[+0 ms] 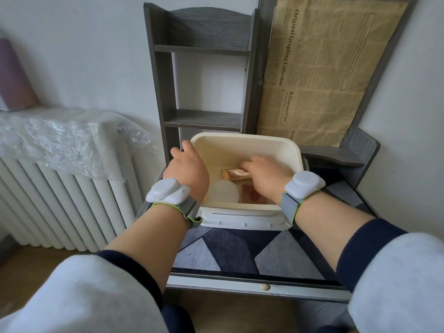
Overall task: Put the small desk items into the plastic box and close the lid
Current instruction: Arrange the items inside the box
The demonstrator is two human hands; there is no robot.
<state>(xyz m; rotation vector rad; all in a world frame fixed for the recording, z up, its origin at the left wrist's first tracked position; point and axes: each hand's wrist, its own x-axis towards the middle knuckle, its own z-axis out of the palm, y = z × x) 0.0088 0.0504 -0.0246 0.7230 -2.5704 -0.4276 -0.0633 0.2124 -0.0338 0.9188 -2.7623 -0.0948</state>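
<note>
Right behind the counter [230,248], a sheet of brown printed paper [322,73] leans on the wall, and I can read "Original Graphing Collection" running down its edge, with "H.GravurePrint" lower down; the finer print is too small to make out. One cream plastic box [245,143] sits open at the back of the counter, against the foot of a dark grey shelf unit [204,68] with two shelves showing. My left hand [189,169] grips the box's left rim, fingers curled over the corner. My right hand [266,174] is down inside the box, its fingers closed around one end of a shiny copper-coloured packet [234,174]. Two more things lie on the box floor near me: one round whitish disc [224,192] and one reddish patterned card or packet [251,195], partly hidden under my right wrist; I cannot read any marking on it. One white lid [240,218] lies flat just in front of the box, touching its near wall. I wear two grey wrist devices [167,191], one on each arm. One white radiator [60,195] stands to the left, draped with clear plastic film [67,135].
</note>
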